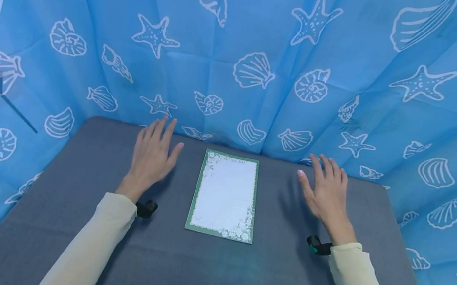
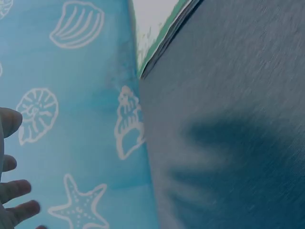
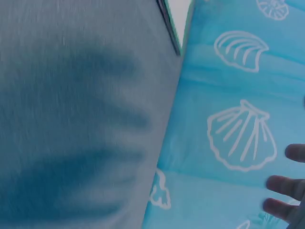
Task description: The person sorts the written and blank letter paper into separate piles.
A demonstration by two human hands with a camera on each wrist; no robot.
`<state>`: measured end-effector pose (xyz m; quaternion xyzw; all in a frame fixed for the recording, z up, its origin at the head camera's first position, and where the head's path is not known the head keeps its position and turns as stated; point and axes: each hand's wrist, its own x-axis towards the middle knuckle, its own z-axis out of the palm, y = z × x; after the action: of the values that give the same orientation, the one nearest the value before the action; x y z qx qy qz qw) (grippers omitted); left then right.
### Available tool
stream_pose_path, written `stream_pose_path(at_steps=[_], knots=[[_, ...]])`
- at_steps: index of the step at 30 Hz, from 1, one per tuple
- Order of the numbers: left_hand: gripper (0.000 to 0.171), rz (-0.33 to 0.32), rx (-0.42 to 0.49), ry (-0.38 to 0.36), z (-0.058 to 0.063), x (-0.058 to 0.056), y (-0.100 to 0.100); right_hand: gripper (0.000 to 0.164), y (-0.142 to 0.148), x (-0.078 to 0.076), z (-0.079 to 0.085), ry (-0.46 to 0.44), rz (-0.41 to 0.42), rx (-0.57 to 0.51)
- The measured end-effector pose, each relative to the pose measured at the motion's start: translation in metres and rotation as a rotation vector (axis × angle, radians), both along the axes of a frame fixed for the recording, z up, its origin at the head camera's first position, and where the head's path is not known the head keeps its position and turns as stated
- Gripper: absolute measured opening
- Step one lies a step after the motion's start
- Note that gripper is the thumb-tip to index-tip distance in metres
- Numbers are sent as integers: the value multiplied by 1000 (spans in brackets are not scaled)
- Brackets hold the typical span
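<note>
A notepad point(image 1: 226, 194) with a white page and a green border with pale flowers lies flat on the grey table, between the two hands. To its left, my left hand point(image 1: 152, 153) hovers with fingers spread, holding nothing. On the other side my right hand point(image 1: 328, 193) is likewise held over the table with its fingers apart and nothing in it. Both wrist views show a corner of the pad, the left one point(image 2: 155, 28) and the right one point(image 3: 180, 21), with fingertips at the outer edge and hand shadows on the cloth.
A grey cloth-covered table point(image 1: 207, 278) fills the lower part of the head view. Behind it and along both sides hangs a blue curtain point(image 1: 237, 29) printed with white shells and starfish. Each wrist wears a black band, such as the left one point(image 1: 147, 209).
</note>
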<state>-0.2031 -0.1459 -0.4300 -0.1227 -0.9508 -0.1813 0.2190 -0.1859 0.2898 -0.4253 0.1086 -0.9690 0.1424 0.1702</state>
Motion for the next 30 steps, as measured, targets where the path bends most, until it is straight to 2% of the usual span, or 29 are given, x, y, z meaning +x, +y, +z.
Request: stream_pose_path(at_steps=[5,9,15,19,23,30], knots=[[58,-26,126,-43,-10,9,6,53,-14,9,-8,7,34,-118],[54,-45,231,-125,-21,15,13,47,-25,16,-15,-41,54,-245],[46,-82,510,-287,-36,23,23,41,-39,23,-27,-150,50,-470],[44,-97,669,-386,-48,27,32,37,-48,26,-38,-220,41,-556],[44,-96,731,-463,-59,30,39,35,-58,29,-48,-288,46,-606],[44,-97,732,-545,-67,32,48,31,-71,30,-60,-363,37,-642]])
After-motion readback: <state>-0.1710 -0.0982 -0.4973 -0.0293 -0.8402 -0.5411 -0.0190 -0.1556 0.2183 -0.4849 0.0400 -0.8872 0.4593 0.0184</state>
